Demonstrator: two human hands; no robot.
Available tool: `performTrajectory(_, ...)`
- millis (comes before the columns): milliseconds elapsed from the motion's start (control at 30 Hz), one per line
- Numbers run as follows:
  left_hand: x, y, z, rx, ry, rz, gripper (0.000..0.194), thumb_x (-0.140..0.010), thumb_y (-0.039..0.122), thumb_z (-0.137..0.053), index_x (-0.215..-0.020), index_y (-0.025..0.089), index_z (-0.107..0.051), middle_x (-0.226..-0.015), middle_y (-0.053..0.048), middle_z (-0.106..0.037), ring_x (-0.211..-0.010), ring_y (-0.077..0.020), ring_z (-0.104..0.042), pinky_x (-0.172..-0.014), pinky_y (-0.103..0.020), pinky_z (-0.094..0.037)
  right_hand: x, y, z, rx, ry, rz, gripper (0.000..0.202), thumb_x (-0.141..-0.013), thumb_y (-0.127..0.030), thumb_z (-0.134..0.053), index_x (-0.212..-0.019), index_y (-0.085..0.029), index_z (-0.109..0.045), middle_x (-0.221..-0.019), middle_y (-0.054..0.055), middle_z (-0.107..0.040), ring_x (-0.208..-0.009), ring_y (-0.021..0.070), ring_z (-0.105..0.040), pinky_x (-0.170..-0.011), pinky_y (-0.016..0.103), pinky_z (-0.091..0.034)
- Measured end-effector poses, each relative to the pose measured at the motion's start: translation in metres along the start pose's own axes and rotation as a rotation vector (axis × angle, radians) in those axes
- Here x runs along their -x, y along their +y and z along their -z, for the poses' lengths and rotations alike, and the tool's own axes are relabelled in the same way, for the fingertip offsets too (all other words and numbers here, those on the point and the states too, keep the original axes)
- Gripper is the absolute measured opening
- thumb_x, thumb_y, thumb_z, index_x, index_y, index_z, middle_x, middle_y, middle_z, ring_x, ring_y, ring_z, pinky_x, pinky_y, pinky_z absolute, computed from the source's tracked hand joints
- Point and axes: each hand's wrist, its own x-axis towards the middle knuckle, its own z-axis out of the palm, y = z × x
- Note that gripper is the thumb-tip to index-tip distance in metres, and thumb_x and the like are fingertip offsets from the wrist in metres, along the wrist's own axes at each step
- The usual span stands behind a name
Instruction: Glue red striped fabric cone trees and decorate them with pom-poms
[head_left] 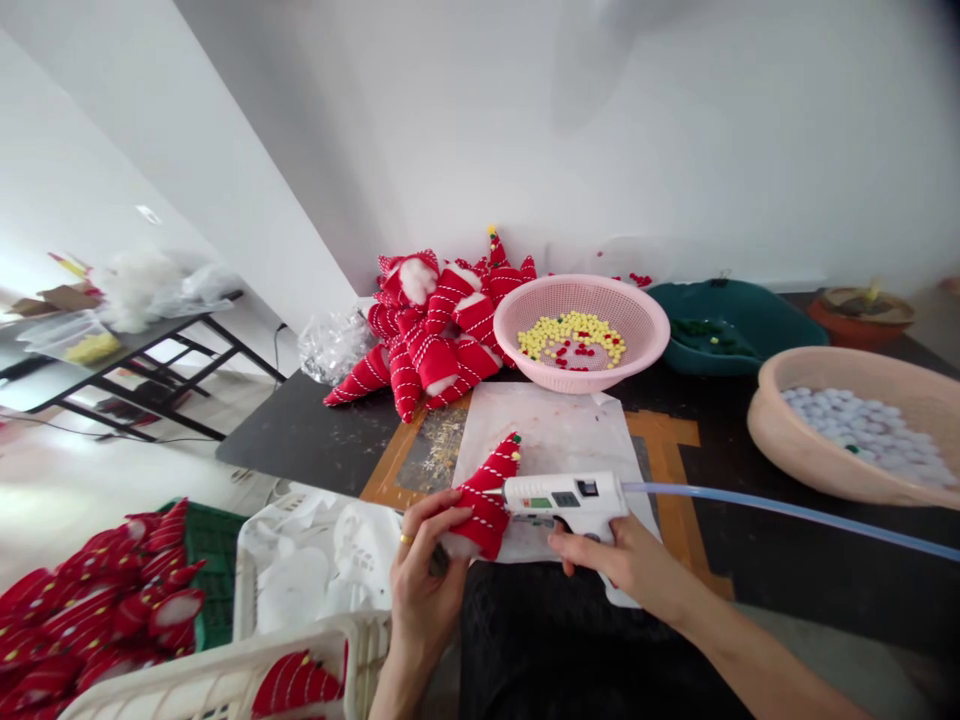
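Observation:
My left hand (429,570) grips the lower left side of a red stuffed cone hat (491,505) with white stitched lines. Small green and yellow pompoms sit near the cone's tip, and white filling shows at its base. My right hand (626,560) is wrapped round the handle of a white glue gun (566,497). The gun's nozzle points left and is at the cone's surface; whether it touches is hard to tell. A translucent bluish glue stick (750,495) runs out of the gun's back to the right. Beneath them lies a white sheet (555,420).
Behind stand a pink basket (514,340) of yellow and red pompoms, a pile of red cones (439,340) and a teal basin (787,325). A peach basin (772,430) of white pompoms is right. White crates (247,590) and more red cones (97,590) lie lower left.

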Motion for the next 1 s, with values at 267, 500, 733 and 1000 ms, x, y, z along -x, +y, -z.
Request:
performTrajectory(267,0.001,-0.001,0.0,-0.005,-0.004,0.001,0.037,-0.084,0.002,-0.057,-0.113,0.024,-0.067,-0.125,-0.005,-0.064,-0.117,-0.0198,-0.061,-0.1,-0.035,-0.05,-0.001,-0.003,-0.002,0.006,-0.014,-0.05,0.018,-0.085,-0.036,-0.063,-0.081,-0.018,-0.066,-0.066,-0.002,-0.06,-0.058,0.0121,-0.044,-0.057,0.027,-0.035)
performTrajectory(500,-0.001,0.0,0.0,-0.017,-0.008,-0.015,0.038,-0.083,0.002,-0.057,-0.113,0.025,-0.067,-0.124,-0.005,-0.065,-0.116,-0.0198,-0.062,-0.099,-0.035,-0.051,-0.002,-0.002,-0.002,0.005,-0.012,-0.024,0.021,-0.084,-0.037,-0.063,-0.073,-0.019,-0.063,-0.064,-0.001,-0.059,-0.064,0.015,-0.052,-0.064,0.028,-0.041)
performTrajectory(733,-0.002,0.001,-0.001,-0.023,-0.008,-0.029,0.038,-0.083,0.003,-0.057,-0.113,0.024,-0.066,-0.124,-0.005,-0.065,-0.116,-0.0188,-0.061,-0.1,-0.033,-0.051,-0.001,0.0,-0.001,0.006,-0.003,-0.032,0.02,-0.084,-0.035,-0.065,-0.074,-0.018,-0.063,-0.066,0.0,-0.062,-0.068,0.0169,-0.057,-0.067,0.029,-0.044)
performTrajectory(1000,-0.002,0.001,0.0,-0.023,-0.011,-0.011,0.034,-0.086,0.005,-0.058,-0.113,0.024,-0.067,-0.124,-0.005,-0.065,-0.116,-0.0198,-0.062,-0.098,-0.035,-0.052,0.002,0.007,0.002,-0.175,-0.064,-0.065,0.025,-0.085,-0.041,-0.07,-0.079,-0.017,-0.07,-0.066,0.001,-0.066,-0.066,0.0165,-0.057,-0.065,0.029,-0.042)
